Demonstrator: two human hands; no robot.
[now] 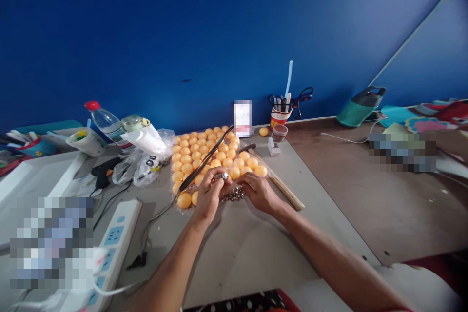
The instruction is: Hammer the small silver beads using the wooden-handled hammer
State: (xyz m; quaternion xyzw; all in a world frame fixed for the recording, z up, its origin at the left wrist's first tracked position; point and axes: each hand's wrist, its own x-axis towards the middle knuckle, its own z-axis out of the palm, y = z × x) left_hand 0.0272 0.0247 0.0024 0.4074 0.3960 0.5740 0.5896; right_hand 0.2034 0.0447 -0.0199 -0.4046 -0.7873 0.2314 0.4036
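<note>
My left hand [209, 196] is closed, thumb and fingers around a shiny silver, ball-like piece [221, 176]. What that piece is made of is too small to tell. Close by on the right, my right hand [260, 192] has its fingertips pinched together; whatever is in them is hidden. On the table between both hands lies a small pile of shiny dark metallic bits [234, 195]. Just beyond the hands, rows of orange balls [197, 148] lie under clear plastic. A long black tool [206, 158] with a grey cord rests across them.
A bundle of thin wooden sticks [287, 192] lies to the right. Behind are a pen cup [281, 118], a small tub [280, 132] and a white box [273, 147]. Leftward are a power strip [115, 248], a glue gun [103, 171] and a red-capped bottle [106, 121].
</note>
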